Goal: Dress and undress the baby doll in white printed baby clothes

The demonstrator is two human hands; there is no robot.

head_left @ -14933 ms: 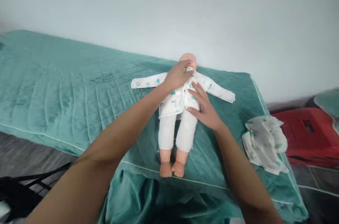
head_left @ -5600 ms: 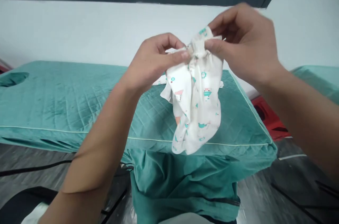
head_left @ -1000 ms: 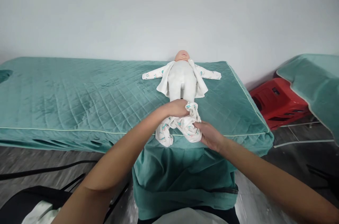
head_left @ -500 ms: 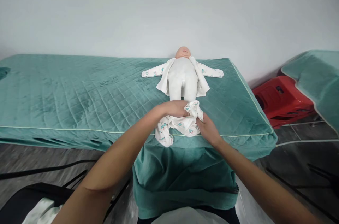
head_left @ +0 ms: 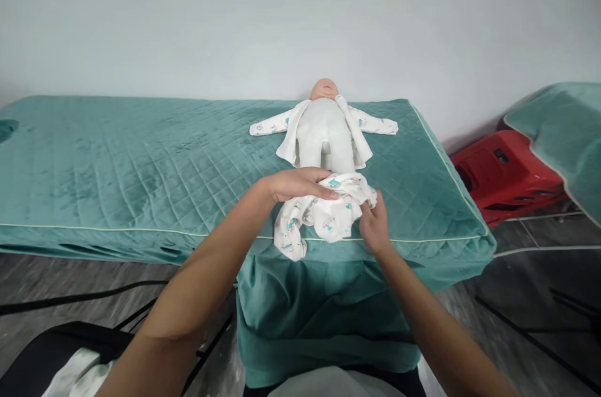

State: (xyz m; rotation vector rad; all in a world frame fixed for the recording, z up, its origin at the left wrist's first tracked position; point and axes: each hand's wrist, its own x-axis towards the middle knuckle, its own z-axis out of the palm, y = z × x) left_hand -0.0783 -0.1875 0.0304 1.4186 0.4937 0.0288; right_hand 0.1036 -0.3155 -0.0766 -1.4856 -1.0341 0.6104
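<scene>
A baby doll (head_left: 325, 124) lies on its back on the green quilted mattress (head_left: 154, 165), head toward the wall. Its printed white jacket (head_left: 286, 143) hangs open at the front, sleeves spread out to both sides. At the doll's feet, white baby pants (head_left: 333, 218) with a small coloured print are bunched up near the mattress edge, one tube of cloth trailing to the left. My left hand (head_left: 303, 185) grips the gathered cloth from the left, thumb on top. My right hand (head_left: 374, 221) is closed on its right side. The doll's feet are hidden behind the cloth.
A red plastic stool (head_left: 509, 175) stands right of the bed, partly under another green cover (head_left: 563, 128). At lower left is a black chair (head_left: 61, 347) with pale cloth (head_left: 79, 375) on it. Behind the bed rises a white wall (head_left: 188, 27).
The gathered cloth has spread wider and moved up against the doll's legs. My right hand has shifted slightly right, and my left thumb now lies across the cloth.
</scene>
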